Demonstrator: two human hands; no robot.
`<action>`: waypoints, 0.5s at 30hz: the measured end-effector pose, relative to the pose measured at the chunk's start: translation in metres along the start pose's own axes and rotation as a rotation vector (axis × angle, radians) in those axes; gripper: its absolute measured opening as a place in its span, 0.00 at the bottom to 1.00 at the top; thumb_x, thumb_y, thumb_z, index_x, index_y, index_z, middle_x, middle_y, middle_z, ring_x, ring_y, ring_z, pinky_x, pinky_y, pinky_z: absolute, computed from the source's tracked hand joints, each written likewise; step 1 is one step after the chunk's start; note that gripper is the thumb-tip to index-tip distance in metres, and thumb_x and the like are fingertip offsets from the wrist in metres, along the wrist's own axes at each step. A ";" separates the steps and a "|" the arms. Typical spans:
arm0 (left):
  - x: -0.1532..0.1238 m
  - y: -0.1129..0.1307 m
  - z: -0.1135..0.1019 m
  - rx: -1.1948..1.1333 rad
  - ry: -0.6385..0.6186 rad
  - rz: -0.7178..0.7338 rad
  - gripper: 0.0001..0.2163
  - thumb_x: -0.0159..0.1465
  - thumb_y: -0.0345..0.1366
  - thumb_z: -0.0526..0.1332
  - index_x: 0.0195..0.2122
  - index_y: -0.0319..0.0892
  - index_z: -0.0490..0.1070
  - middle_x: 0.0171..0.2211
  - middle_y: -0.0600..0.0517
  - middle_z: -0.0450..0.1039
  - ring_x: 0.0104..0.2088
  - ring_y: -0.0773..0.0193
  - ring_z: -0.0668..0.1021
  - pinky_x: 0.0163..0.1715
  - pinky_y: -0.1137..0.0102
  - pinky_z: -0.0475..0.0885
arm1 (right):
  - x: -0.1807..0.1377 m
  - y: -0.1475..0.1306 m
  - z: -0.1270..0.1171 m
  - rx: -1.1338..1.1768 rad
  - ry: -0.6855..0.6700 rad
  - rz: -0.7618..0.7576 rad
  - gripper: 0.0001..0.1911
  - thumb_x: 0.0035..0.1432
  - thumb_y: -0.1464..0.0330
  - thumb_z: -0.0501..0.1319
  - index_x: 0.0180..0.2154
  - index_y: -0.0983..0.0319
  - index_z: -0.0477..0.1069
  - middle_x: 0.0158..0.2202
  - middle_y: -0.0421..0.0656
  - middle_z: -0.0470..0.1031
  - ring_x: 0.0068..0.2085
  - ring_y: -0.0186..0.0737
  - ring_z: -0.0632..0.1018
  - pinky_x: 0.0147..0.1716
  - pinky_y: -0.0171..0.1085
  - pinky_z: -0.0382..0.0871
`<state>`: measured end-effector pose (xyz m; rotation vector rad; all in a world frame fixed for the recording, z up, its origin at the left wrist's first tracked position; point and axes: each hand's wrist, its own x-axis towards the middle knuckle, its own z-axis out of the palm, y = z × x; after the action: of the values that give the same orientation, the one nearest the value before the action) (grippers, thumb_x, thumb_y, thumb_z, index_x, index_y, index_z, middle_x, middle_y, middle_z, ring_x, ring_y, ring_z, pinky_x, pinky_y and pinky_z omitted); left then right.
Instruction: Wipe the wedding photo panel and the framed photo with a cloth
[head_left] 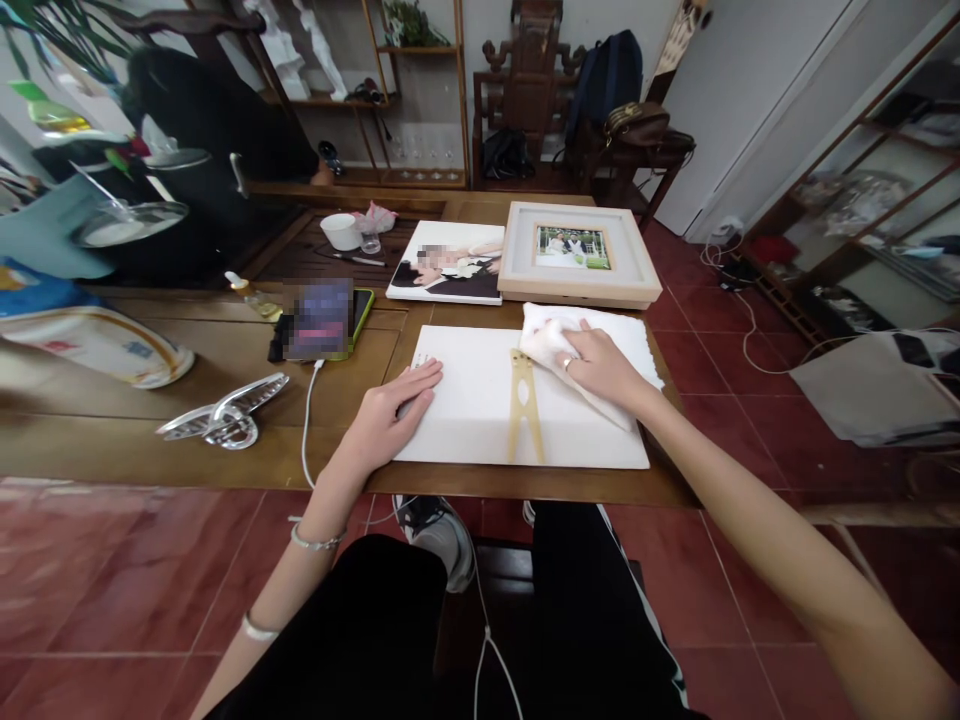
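A flat white board (pixel 465 400) lies on the wooden table in front of me. My left hand (pixel 394 415) rests on its left edge, fingers stretched out and holding nothing. On the board's right half is a pale yellow, A-shaped strip (pixel 523 400) with small holes at its top. My right hand (pixel 596 365) presses a bunched part of a white cloth (pixel 622 325) with curled fingers, just right of the strip's top. The rest of the cloth spreads over the board's upper right corner and past its edge. The fingertips of the right hand are partly hidden by the cloth.
Behind the board stand a framed photo (pixel 574 250) and a photo panel (pixel 450 262). To the left are a phone (pixel 322 320) on a white cable, a dropper bottle (pixel 255 298), a clear hair claw (pixel 225 412) and a white bowl (pixel 341 232). The table's front edge (pixel 525 482) is close.
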<state>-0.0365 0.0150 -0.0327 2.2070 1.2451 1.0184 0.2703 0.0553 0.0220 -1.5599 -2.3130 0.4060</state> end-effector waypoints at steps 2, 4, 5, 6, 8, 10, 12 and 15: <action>0.000 0.000 0.000 -0.002 0.002 0.001 0.16 0.68 0.39 0.55 0.53 0.40 0.74 0.56 0.46 0.72 0.59 0.56 0.71 0.63 0.53 0.61 | -0.004 -0.006 0.000 -0.027 -0.013 -0.027 0.09 0.58 0.71 0.50 0.26 0.57 0.62 0.26 0.41 0.72 0.38 0.51 0.77 0.59 0.57 0.56; 0.000 0.000 0.000 -0.007 0.003 -0.003 0.16 0.68 0.39 0.55 0.53 0.41 0.74 0.56 0.46 0.72 0.59 0.56 0.71 0.63 0.53 0.61 | -0.021 -0.015 -0.003 -0.038 -0.056 -0.039 0.09 0.57 0.71 0.50 0.26 0.57 0.62 0.27 0.42 0.73 0.39 0.51 0.77 0.59 0.57 0.55; 0.000 0.000 0.000 -0.009 0.002 -0.004 0.16 0.68 0.39 0.55 0.53 0.41 0.74 0.56 0.47 0.72 0.59 0.56 0.71 0.63 0.53 0.61 | -0.034 -0.020 -0.006 -0.032 -0.084 -0.039 0.09 0.57 0.71 0.50 0.26 0.57 0.63 0.30 0.43 0.75 0.43 0.53 0.77 0.59 0.57 0.56; 0.000 0.000 0.000 -0.010 0.000 -0.004 0.16 0.68 0.39 0.55 0.53 0.42 0.74 0.56 0.47 0.72 0.59 0.56 0.71 0.63 0.53 0.61 | -0.047 -0.025 -0.010 -0.018 -0.115 -0.040 0.08 0.56 0.71 0.51 0.27 0.57 0.65 0.34 0.44 0.77 0.48 0.56 0.76 0.58 0.57 0.57; -0.001 0.000 0.001 -0.009 0.000 -0.004 0.16 0.68 0.39 0.55 0.53 0.42 0.74 0.56 0.48 0.72 0.59 0.56 0.71 0.63 0.53 0.61 | -0.076 -0.033 -0.017 0.024 -0.186 -0.061 0.08 0.55 0.71 0.52 0.28 0.55 0.68 0.44 0.44 0.78 0.58 0.57 0.70 0.58 0.56 0.59; -0.001 -0.001 0.001 -0.006 0.002 -0.003 0.16 0.68 0.40 0.55 0.53 0.43 0.74 0.56 0.48 0.72 0.59 0.56 0.71 0.63 0.53 0.61 | -0.100 -0.037 -0.024 0.058 -0.264 -0.084 0.10 0.53 0.71 0.53 0.30 0.54 0.71 0.53 0.41 0.75 0.64 0.56 0.63 0.59 0.54 0.59; 0.000 -0.001 0.002 -0.005 0.006 0.002 0.16 0.68 0.39 0.55 0.53 0.44 0.74 0.56 0.49 0.72 0.59 0.56 0.72 0.63 0.53 0.62 | -0.114 -0.033 -0.028 0.073 -0.321 -0.062 0.10 0.53 0.70 0.53 0.31 0.53 0.73 0.57 0.39 0.73 0.66 0.56 0.59 0.58 0.53 0.61; 0.000 -0.002 0.002 -0.008 0.011 0.004 0.16 0.68 0.39 0.55 0.53 0.42 0.74 0.56 0.48 0.72 0.59 0.56 0.72 0.63 0.53 0.62 | -0.109 -0.017 -0.031 0.086 -0.321 0.002 0.11 0.55 0.65 0.53 0.33 0.55 0.74 0.54 0.44 0.75 0.65 0.58 0.61 0.53 0.51 0.65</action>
<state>-0.0361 0.0161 -0.0354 2.2017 1.2389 1.0368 0.3077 -0.0507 0.0453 -1.5514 -2.4870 0.7976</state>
